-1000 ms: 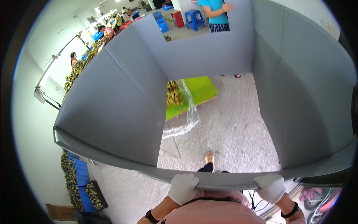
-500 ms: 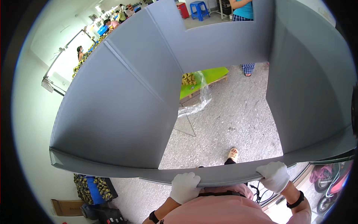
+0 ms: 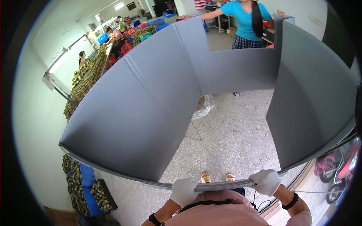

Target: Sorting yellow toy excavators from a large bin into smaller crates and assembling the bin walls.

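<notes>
A large grey plastic box sleeve, with no top or bottom, is held up in front of my body. Floor shows through its middle. Vertical creases run down its left wall, and a rectangular notch is cut into the top edge of its far wall. My left hand, in a white glove, is closed round the near wall's edge. Farther right on that same edge, my gloved right hand is closed as well. Across from me, a co-worker in a blue top has both hands on the far wall's top edge.
Piles of yellow-and-black parts cover a long table at the left, where other people sit. Blue crates with similar parts stand lower left. Clear plastic film lies beyond the opening. A red motorbike shows at the right behind glass.
The view has tilted up, and the co-worker's upper body and hands now show. My feet have come side by side. The sleeve's far wall sits lower in view; both my hands keep their hold.
</notes>
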A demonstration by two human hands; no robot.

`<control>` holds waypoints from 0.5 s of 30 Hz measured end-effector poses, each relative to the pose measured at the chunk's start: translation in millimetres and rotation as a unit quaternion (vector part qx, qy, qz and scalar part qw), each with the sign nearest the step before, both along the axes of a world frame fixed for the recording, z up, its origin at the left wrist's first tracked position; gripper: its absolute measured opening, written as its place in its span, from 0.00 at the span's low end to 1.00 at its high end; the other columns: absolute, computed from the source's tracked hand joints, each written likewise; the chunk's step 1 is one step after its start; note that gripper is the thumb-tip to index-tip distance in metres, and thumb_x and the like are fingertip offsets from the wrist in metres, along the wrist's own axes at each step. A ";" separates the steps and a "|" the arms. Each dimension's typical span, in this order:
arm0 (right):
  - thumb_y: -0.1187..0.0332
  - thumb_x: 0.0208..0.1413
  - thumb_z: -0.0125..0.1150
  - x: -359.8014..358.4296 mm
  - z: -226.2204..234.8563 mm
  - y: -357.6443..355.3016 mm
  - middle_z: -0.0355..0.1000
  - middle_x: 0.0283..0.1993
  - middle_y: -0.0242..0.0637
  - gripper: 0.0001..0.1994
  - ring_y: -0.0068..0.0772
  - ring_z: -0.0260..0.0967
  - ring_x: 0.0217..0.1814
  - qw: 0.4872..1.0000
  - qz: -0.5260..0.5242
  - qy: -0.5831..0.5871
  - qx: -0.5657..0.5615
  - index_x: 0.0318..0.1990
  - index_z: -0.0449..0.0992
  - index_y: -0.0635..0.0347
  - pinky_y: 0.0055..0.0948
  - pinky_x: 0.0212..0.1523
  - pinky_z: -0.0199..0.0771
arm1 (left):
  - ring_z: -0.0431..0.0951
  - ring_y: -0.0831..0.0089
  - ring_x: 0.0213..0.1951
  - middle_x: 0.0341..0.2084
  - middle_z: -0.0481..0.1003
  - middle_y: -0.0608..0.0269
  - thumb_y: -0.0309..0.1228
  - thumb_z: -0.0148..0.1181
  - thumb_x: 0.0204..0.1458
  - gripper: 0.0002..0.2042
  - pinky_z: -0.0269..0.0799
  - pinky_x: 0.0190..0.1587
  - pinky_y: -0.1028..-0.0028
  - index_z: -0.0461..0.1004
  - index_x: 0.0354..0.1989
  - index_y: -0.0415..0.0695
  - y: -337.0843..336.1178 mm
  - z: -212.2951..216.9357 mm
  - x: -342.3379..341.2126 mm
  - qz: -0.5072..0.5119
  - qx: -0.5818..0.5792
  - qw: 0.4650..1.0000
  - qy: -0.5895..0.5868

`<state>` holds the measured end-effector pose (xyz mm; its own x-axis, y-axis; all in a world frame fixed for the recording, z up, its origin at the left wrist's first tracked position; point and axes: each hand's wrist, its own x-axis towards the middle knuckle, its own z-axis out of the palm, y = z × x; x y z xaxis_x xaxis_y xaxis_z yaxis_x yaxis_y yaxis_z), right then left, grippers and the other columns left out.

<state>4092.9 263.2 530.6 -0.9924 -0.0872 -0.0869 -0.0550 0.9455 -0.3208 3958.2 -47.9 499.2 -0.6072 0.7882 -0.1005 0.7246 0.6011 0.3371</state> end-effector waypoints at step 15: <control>0.58 0.48 0.61 33.5 -39.7 -12.0 0.73 0.23 0.41 0.09 0.49 0.74 0.29 0.996 0.016 -0.079 -0.047 0.29 0.75 0.51 0.47 0.30 0.73 | 0.77 0.58 0.29 0.22 0.73 0.60 0.46 0.67 0.40 0.15 0.71 0.32 0.59 0.76 0.21 0.47 -14.8 -27.7 44.5 0.035 -0.035 0.999 -0.002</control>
<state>4126.3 251.2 490.9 -0.9635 -0.1338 -0.2317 -0.0267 0.9097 -0.4145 4002.8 -62.7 471.4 -0.6607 0.7341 -0.1567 0.6783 0.6733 0.2943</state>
